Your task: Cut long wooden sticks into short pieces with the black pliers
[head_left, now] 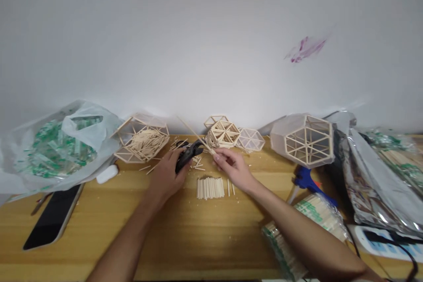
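My left hand (pixel 168 177) is closed around black-handled cutters (pixel 187 157), whose jaws point up and right. My right hand (pixel 234 169) pinches a thin wooden stick (pixel 194 133), which slants up and left, close to the cutter jaws. Whether the jaws touch the stick I cannot tell. Below the hands lies a neat row of short cut sticks (pixel 210 188), with a couple of separate pieces (pixel 230 187) beside it. Loose offcuts (pixel 198 164) are scattered between the hands. Behind them stands a small hexagonal stick frame (pixel 225 133) with sticks inside.
At the left are a plastic bag of green-white wrappers (pixel 62 145), a hexagonal holder (pixel 145 143) full of short sticks, a white case (pixel 107 174) and a phone (pixel 54 216). Rightward are a larger hexagonal lantern-like frame (pixel 307 141), a blue glue gun (pixel 309 180), packed sticks (pixel 322 213) and a power strip (pixel 390 244).
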`<state>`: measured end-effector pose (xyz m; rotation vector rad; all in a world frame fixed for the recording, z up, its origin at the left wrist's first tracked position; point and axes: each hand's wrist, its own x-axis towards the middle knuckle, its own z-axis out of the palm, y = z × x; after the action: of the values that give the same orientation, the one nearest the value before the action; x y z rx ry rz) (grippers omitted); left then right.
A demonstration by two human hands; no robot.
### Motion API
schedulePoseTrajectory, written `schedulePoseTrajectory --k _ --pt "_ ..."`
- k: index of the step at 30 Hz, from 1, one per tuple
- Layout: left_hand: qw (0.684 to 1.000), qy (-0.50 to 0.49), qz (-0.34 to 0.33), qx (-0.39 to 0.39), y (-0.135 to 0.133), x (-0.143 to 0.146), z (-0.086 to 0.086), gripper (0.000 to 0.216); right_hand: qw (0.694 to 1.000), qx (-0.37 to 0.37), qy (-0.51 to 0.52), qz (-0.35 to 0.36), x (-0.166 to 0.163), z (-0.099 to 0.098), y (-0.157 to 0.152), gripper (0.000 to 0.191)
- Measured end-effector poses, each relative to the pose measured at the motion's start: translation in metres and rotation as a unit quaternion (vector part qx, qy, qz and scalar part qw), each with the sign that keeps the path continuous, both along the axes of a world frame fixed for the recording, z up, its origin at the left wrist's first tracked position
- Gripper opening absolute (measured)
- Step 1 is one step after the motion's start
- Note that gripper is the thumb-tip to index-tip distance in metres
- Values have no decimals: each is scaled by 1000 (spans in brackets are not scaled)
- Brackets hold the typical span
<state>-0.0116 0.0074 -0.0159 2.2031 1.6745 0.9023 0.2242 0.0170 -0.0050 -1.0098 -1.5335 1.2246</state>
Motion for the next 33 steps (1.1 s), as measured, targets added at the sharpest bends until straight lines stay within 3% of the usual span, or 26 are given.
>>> schedulePoseTrajectory --k 8,24,33 --pt "996 17 -79 -50 -9 13 6 47 997 52 -49 9 1 -10 1 32" --pt "993 46 -83 -74 -13 16 13 52 993 95 -67 3 2 0 3 32" --pt "991 37 -104 -75 -14 17 10 53 997 47 -55 20 3 1 3 36"
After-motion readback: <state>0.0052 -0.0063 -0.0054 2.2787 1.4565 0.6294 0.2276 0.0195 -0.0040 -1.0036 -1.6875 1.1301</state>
